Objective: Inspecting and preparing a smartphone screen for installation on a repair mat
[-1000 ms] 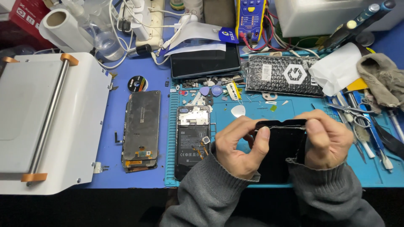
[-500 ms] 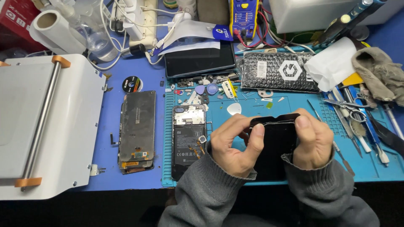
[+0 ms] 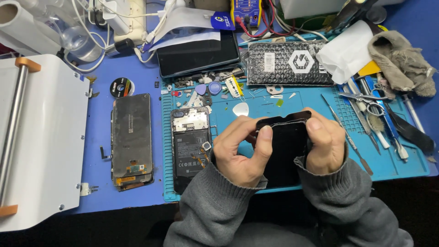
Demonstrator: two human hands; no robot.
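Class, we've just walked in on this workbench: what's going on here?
A person in grey sleeves holds a black phone panel in both hands over a blue repair mat. The left hand has its thumb on the panel's top edge, and the right hand grips the other side. An opened phone showing its battery lies just left, with tools to the right.

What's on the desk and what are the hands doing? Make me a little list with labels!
left hand: left hand grips the black phone panel, thumb on its face
right hand: right hand pinches the panel's top right edge
beside hands: opened phone showing its battery, on the teal mat
further left: removed screen lying face down
left edge: white machine
right side: tweezers and picks, grey rag
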